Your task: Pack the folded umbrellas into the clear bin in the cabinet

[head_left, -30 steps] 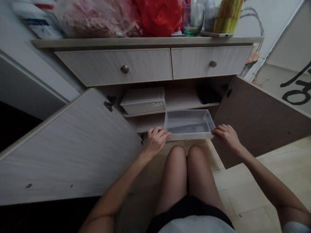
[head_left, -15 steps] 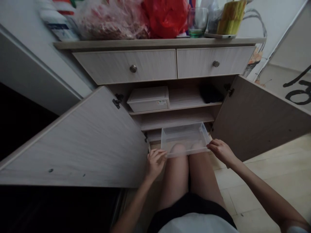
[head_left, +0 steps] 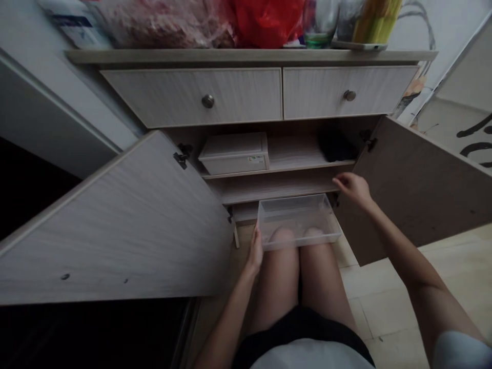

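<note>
A shallow clear plastic bin point(head_left: 298, 218) rests across my knees, its inside bare. My left hand point(head_left: 255, 249) holds the bin's left side, with the fingers along the outer wall and partly hidden behind it. Raised above the bin's right back corner, my right hand point(head_left: 353, 188) is apart from it. Its fingers are curled together, and nothing shows in them. Behind, in the open cabinet, a white lidded box point(head_left: 233, 152) sits at the left of the upper shelf and a dark folded item point(head_left: 336, 146) at the right.
The left cabinet door point(head_left: 126, 230) and the right cabinet door point(head_left: 423, 189) stand open on either side of me. Two closed drawers run above. On the cabinet top point(head_left: 246, 56) are a red bag point(head_left: 267, 23), a glass point(head_left: 320, 25) and a yellow item point(head_left: 376, 23).
My right hand has let go of the bin's right side and moved up towards the shelves. My left hand has shifted from the front left corner onto the bin's left side.
</note>
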Tool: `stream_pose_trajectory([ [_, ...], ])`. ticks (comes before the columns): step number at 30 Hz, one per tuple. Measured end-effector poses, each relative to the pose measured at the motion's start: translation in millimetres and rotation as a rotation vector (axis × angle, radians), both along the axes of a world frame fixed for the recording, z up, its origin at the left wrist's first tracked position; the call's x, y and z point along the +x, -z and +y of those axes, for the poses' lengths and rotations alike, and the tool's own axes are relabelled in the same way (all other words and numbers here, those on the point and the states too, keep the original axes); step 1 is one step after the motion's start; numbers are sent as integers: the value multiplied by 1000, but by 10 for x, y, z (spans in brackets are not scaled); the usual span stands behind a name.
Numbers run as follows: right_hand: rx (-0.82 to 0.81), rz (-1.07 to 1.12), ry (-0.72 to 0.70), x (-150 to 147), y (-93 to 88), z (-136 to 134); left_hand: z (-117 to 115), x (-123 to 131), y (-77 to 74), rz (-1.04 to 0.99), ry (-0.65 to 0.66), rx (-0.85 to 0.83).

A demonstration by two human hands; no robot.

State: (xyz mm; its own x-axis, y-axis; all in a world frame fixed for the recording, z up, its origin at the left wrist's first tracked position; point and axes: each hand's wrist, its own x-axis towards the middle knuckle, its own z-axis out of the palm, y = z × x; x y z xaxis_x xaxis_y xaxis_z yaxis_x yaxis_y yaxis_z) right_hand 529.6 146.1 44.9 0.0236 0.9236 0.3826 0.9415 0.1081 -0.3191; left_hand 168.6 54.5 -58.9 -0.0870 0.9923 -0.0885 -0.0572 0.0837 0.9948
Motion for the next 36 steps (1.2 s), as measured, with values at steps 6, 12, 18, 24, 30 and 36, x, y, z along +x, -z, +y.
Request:
stream_pose_trajectory([
  [6,-97,-59,259,32,-79,1316,44,23,115,-8,-62,-5],
  [12,-242,-107,310,-84,35,1722,87,-1,166,-34,-82,-30],
  [18,-180,-44,349,-196,166,1697,120,-20,161,-40,-59,-48],
  [24,-197,68,342,-151,153,1591,119,1,195,-15,-75,-48],
  [30,-20,303,82,-79,100,1179,128,2,215,-3,-69,-25],
  [36,-172,481,-467,-38,9,256,137,-3,185,-23,-44,-37],
])
